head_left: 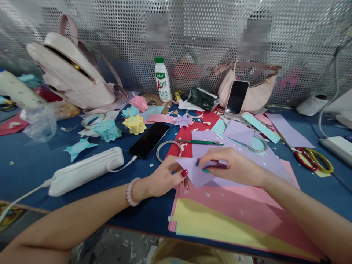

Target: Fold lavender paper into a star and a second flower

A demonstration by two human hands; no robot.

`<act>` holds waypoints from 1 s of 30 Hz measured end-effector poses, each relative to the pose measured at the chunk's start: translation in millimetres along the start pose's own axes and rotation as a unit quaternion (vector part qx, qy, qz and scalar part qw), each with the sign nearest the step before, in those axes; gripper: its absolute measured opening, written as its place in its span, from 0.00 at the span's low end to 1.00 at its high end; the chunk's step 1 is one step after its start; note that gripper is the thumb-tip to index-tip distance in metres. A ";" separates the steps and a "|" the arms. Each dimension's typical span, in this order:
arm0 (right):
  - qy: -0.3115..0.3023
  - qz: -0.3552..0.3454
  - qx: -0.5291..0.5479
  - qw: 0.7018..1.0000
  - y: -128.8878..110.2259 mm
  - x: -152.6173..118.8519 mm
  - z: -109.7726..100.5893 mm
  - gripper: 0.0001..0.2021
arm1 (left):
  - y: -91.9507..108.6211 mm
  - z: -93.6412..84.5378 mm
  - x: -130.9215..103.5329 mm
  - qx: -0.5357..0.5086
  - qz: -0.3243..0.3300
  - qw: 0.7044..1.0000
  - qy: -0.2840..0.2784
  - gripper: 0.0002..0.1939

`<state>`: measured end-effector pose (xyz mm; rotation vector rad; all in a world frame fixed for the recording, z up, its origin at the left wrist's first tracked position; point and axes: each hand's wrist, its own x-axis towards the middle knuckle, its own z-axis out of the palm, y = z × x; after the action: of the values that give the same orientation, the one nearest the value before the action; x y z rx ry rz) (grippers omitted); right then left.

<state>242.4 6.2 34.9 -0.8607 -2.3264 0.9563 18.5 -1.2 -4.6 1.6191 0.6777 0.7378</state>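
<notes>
A small folded piece of purple paper [195,174] is held above the paper stack. My left hand [164,178], with a beaded bracelet at the wrist, pinches its left edge between thumb and fingers. Over the right part of that piece is my right hand [228,165], its thumb and fingertips curved with a gap between them, touching or very near the paper. Beneath lie a large purple sheet [266,167] and pink and yellow sheets [209,220]. A green pen-like tool [203,142] rests just beyond the hands.
Tape rings [168,151], a black phone [150,140] and a white power strip [88,171] lie left. Several folded paper shapes [107,130] sit behind. A bottle [162,80], backpack [74,77] and handbag [260,91] stand along the mesh; scissors [312,159] lie right.
</notes>
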 end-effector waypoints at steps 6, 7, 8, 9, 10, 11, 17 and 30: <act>-0.043 -0.039 -0.018 0.998 -3.6 -2.5 2.4 0.12 | 7.8 6.8 0.4 0.029 -0.051 0.998 0.031 0.27; -0.055 -0.032 -0.016 0.998 -3.9 -2.8 0.9 0.13 | 7.3 7.3 0.9 0.025 -0.061 0.997 0.044 0.28; -0.064 -0.021 -0.010 0.998 -4.0 -3.2 -1.1 0.14 | 6.1 7.4 1.3 0.017 -0.067 0.996 0.057 0.28; -0.071 -0.005 0.003 0.997 -3.8 -3.8 -3.6 0.14 | 4.4 7.2 1.7 0.008 -0.069 0.995 0.068 0.27; -0.079 0.016 0.022 0.996 -3.3 -4.5 -6.5 0.14 | 2.4 6.7 2.1 -0.003 -0.071 0.994 0.079 0.27; -0.088 0.040 0.045 0.994 -2.7 -5.3 -9.7 0.14 | 0.3 5.9 2.4 -0.015 -0.074 0.993 0.093 0.26; -0.079 0.103 0.131 0.983 7.9 -9.4 -27.7 0.12 | -6.7 0.8 4.6 -0.076 -0.119 0.985 0.101 0.25; 0.002 0.095 0.264 0.960 22.7 -6.2 -24.7 0.17 | 6.5 -3.2 -2.8 -0.162 -0.060 0.983 -0.059 0.42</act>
<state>270.5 25.6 32.7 -0.8585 -1.8559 1.5593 14.4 -2.4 2.0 1.3008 0.5341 0.6237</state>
